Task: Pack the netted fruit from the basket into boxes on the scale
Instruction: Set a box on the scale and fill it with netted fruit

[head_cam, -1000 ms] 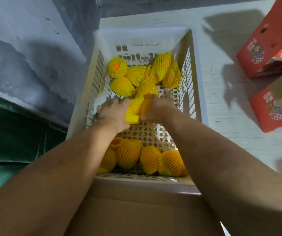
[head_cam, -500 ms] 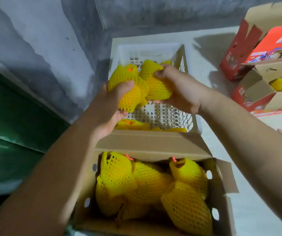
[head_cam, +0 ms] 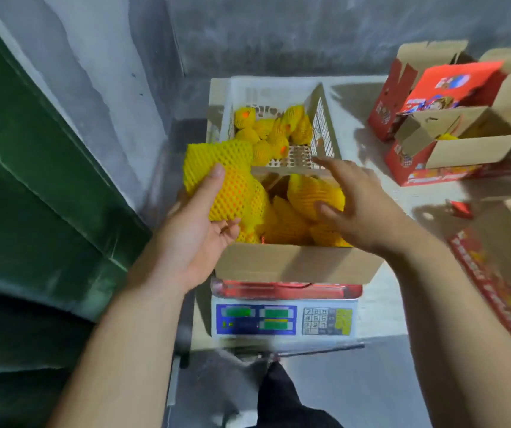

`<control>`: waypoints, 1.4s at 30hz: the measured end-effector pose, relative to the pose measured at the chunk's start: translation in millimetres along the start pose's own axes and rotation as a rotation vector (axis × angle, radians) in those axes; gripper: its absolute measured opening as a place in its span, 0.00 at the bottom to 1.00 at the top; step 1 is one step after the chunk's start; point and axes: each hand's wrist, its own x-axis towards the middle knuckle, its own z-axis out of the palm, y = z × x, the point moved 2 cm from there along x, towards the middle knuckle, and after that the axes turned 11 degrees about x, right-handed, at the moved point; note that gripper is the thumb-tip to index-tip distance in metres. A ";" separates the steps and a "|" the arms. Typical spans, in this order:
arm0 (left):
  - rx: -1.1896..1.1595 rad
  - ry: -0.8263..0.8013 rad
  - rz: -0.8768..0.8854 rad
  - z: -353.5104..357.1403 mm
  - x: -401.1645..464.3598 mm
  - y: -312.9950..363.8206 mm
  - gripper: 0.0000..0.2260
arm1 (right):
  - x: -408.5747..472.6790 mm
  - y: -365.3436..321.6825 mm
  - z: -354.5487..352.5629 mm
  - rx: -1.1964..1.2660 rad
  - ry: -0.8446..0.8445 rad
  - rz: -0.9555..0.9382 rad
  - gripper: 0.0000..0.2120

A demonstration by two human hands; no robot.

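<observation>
The left hand (head_cam: 198, 239) grips a netted fruit (head_cam: 226, 183) from below and the side, thumb laid across the yellow foam mesh, holding it over the left rim of the open cardboard box (head_cam: 294, 267). The right hand (head_cam: 359, 205) reaches into the same box with fingers spread and relaxed, its fingertips touching a second netted fruit (head_cam: 313, 193) that already lies among the others inside; it presses or steadies rather than clasps it, as far as the view shows. The box sits on the scale (head_cam: 282, 318), whose display and keypad face the person, and it looks close to full, with netted fruit piled near its rim. Just behind it stands the white basket (head_cam: 325, 118), where a handful of netted fruit remains at the far end. To the right on the desk (head_cam: 371, 118) are red printed cartons (head_cam: 427, 97) with flaps open, some holding fruit. The likely trouble from here is the held fruit slipping off the left rim: it hangs partly outside the box, and the loose foam net could slide on the fruit if the grip eases early, sending it to the floor. Pushing it down into a crowded box could also bruise the fruit beneath or bulge the flaps, and leaning on the box would falsify the scale's reading.
</observation>
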 end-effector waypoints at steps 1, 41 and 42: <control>-0.001 -0.027 0.008 -3.9 -12.8 -3.4 0.31 | -12.8 -11.7 -0.9 0.096 0.112 -0.009 0.32; 0.617 0.003 0.652 -45.6 -112.4 -29.7 0.05 | -117.5 -127.9 79.2 1.420 0.267 0.081 0.28; 0.638 -0.020 0.656 -42.8 -111.9 -30.4 0.05 | -115.2 -126.0 79.6 1.406 0.296 0.086 0.27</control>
